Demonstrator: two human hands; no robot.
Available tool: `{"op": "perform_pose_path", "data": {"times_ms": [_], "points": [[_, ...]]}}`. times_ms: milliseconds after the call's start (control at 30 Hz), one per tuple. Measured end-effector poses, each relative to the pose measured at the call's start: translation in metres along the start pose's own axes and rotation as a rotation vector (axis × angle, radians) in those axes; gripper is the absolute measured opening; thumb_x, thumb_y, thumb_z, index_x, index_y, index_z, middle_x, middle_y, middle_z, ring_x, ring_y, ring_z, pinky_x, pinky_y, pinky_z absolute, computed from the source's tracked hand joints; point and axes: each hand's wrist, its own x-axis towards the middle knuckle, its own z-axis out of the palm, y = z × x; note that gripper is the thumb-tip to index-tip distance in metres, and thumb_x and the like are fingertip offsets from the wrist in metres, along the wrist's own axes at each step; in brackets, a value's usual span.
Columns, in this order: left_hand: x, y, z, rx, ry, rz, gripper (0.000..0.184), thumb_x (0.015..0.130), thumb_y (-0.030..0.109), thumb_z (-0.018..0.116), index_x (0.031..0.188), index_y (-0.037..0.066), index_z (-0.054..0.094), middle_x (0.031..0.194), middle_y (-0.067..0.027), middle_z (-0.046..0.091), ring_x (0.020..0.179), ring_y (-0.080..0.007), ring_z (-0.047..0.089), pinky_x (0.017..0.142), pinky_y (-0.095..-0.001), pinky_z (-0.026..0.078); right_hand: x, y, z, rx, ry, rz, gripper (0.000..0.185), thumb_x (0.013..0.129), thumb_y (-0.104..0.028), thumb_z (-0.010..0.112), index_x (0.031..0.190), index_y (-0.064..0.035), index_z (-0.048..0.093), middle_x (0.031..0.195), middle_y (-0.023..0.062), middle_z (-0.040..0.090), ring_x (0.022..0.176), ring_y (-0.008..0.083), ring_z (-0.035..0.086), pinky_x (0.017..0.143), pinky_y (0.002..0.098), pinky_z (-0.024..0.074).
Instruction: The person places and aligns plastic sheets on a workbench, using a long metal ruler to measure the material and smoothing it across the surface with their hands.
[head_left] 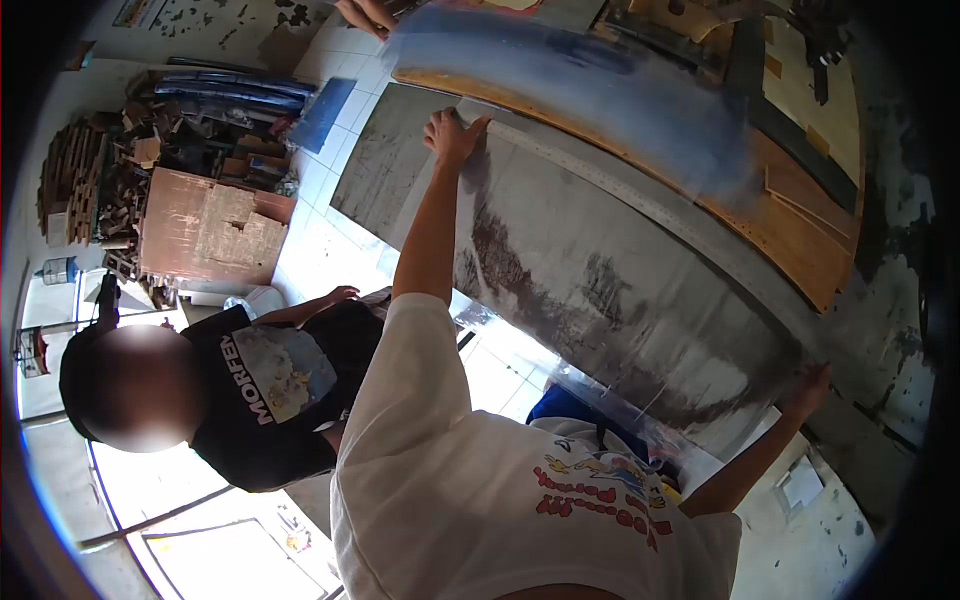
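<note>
A long grey straightedge (640, 195) with small marks along it lies across a worn grey sheet (600, 270) with dark smudges. At its upper-left end is my left hand (455, 135), pressed down with the thumb spread away from the fingers. My right hand (808, 392) is at the far lower-right end, by the corner of the sheet. Its fingers are dim and partly hidden there, so their grip is unclear. Clear plastic film (590, 385) hangs along the sheet's near edge.
Beyond the straightedge lies a wooden board (800, 235) with a blurred bluish film (590, 90) over it. A person in a black shirt (265, 380) stands at the left. Another person's hand (367, 15) shows at the top. Scrap wood (75, 180) is stacked behind.
</note>
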Motion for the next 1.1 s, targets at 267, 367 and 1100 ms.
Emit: {"op": "perform_pose_path", "data": {"times_ms": [267,367,1100], "points": [[-0.044,-0.048,-0.019,-0.044,0.112,0.104,0.072,0.072,0.058,0.065,0.122,0.006,0.054,0.124,-0.0123,0.046,0.118,-0.0329,0.035,0.099,-0.0483,0.021,-0.058,0.020,-0.046,0.101,0.007,0.004,0.035,0.096,-0.032,0.048,0.110,-0.0010,0.055,0.094,0.0028,0.054,0.086,0.0121,0.050,0.079,0.0265,0.0412],[-0.071,-0.069,-0.027,-0.081,0.143,0.090,0.068,0.076,0.055,0.063,0.121,0.005,0.054,0.125,-0.0129,0.046,0.119,-0.0336,0.034,0.100,-0.0493,0.020,-0.080,0.038,-0.060,0.121,-0.006,0.011,0.034,0.096,-0.031,0.048,0.110,-0.0003,0.053,0.090,0.0026,0.052,0.081,0.0117,0.049,0.075,0.0257,0.0419],[-0.180,-0.136,-0.078,-0.025,0.094,-0.041,0.072,0.082,0.048,0.055,0.132,0.000,0.038,0.137,-0.0177,0.035,0.131,-0.0362,0.027,0.104,-0.0566,0.017,-0.129,0.086,-0.110,-0.257,-0.102,0.110,0.046,0.087,-0.020,0.053,0.130,-0.0055,0.048,0.101,0.0010,0.054,0.084,0.0130,0.050,0.076,0.0316,0.0441]]}}
